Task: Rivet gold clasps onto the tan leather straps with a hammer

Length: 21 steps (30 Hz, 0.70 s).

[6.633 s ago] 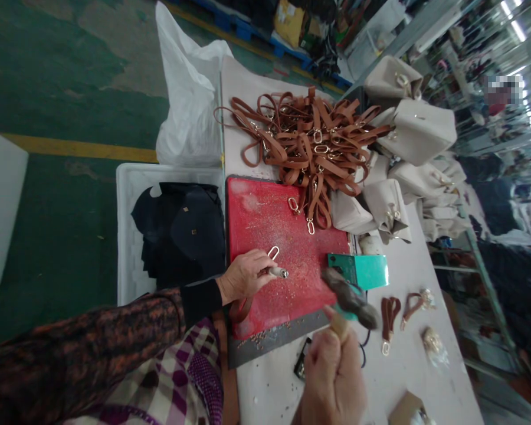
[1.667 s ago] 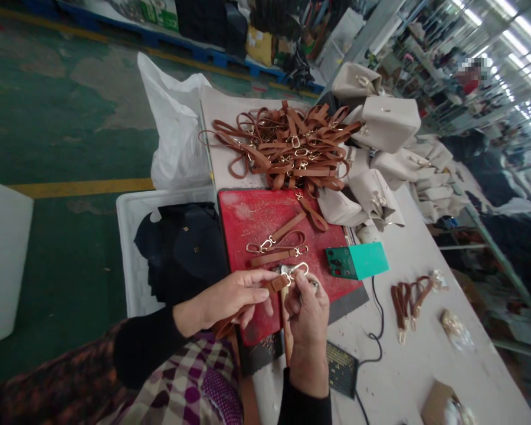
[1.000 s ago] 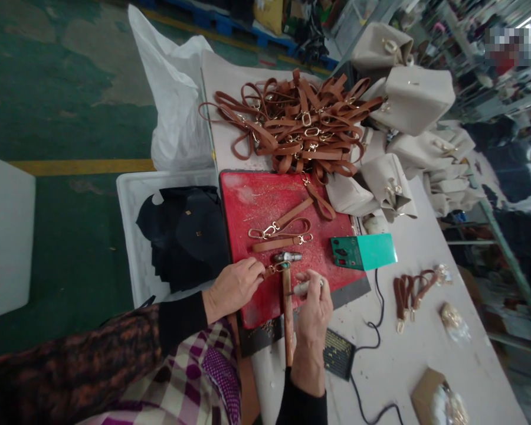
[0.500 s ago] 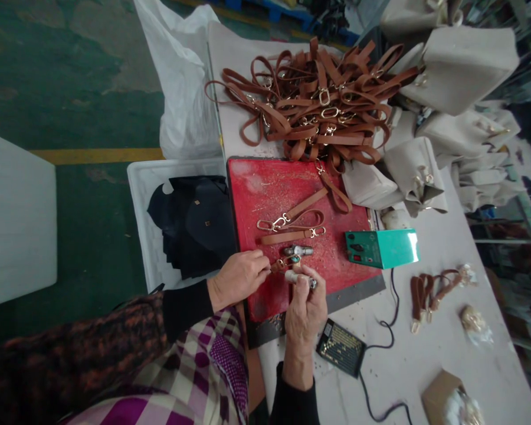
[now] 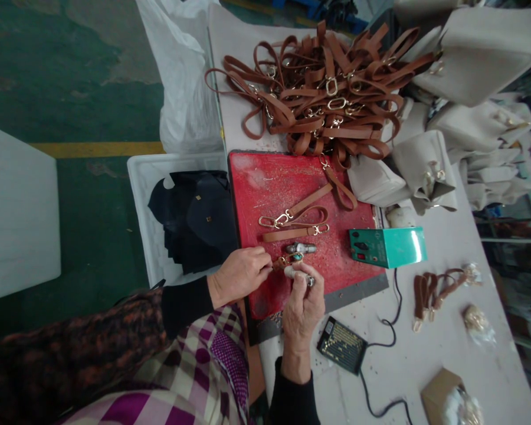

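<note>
My left hand [image 5: 242, 273] is closed, with its fingertips pinching the near end of a short brown strap [image 5: 279, 265] with gold metal fittings, over the red board [image 5: 253, 177]. My right hand [image 5: 304, 307] grips a short pale cylindrical tool [image 5: 297, 274] with a metal end; its exact kind cannot be made out. The tool's tip points toward the strap's fittings, and whether they touch is unclear. Just beyond lies a grey metal tool [image 5: 301, 248]. Farther up the board rest a brown strap with gold clasps [image 5: 295, 235] and a looped strap [image 5: 310, 200].
A heap of brown straps [image 5: 318, 100] covers the table's far end, beside pale handbags [image 5: 420, 171]. To the right stand a green box [image 5: 387, 247] and a black tray of small gold pieces [image 5: 343, 347], with a black cable. A white bin [image 5: 137, 177] holds dark pieces at left.
The camera view has shifted slightly. My right hand and its tool have moved a little closer to the strap's fittings; my left hand keeps its pinch.
</note>
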Motion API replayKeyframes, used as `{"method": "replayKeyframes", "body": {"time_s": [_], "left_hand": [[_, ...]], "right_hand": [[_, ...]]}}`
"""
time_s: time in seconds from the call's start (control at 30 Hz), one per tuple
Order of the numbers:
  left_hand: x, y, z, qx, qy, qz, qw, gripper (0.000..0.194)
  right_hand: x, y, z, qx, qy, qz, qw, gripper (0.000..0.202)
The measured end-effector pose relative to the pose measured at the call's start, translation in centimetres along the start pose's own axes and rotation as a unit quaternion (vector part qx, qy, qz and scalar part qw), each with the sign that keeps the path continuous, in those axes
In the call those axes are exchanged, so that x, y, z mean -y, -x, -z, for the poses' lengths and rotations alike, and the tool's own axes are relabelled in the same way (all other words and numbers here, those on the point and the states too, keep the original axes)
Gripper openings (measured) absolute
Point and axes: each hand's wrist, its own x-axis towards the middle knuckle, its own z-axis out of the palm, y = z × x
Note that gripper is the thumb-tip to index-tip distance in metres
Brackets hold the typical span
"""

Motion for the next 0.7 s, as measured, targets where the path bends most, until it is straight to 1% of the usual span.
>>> {"method": "replayKeyframes", "body": {"time_s": [0.13,0.2,0.37,0.47,0.5,0.63,0.7], "left_hand": [[0.2,0.0,-0.3,0.002,0.005,0.002,1.000,0.014],[0.3,0.0,-0.4,0.003,0.008,0.003,1.000,0.014],[0.4,0.0,-0.2,0.006,0.020,0.002,1.000,0.013],[0.1,0.1,0.0,0.003,0.035,0.003,0.999,0.005],[-0.1,0.1,0.0,-0.004,0.049,0.004,0.999,0.001],[-0.7,-0.1,-0.3,-0.062,0.140,-0.013,0.988,0.018],[-0.9,-0.4,-0.6,-0.082,0.179,-0.029,0.980,0.023]], "right_hand": [[0.1,0.0,-0.1,0.016,0.013,0.004,1.000,0.020],[0.2,0.0,-0.1,0.026,0.025,0.018,0.999,0.019],[0.3,-0.1,0.0,0.050,0.079,0.083,0.992,0.016],[0.4,-0.2,0.0,0.066,0.107,0.121,0.985,0.015],[0.5,-0.3,0.0,0.071,0.113,0.127,0.983,0.015],[0.9,-0.6,-0.1,0.080,0.110,0.128,0.982,0.015],[1.0,-0.8,-0.1,0.076,0.105,0.134,0.982,0.016]]}}
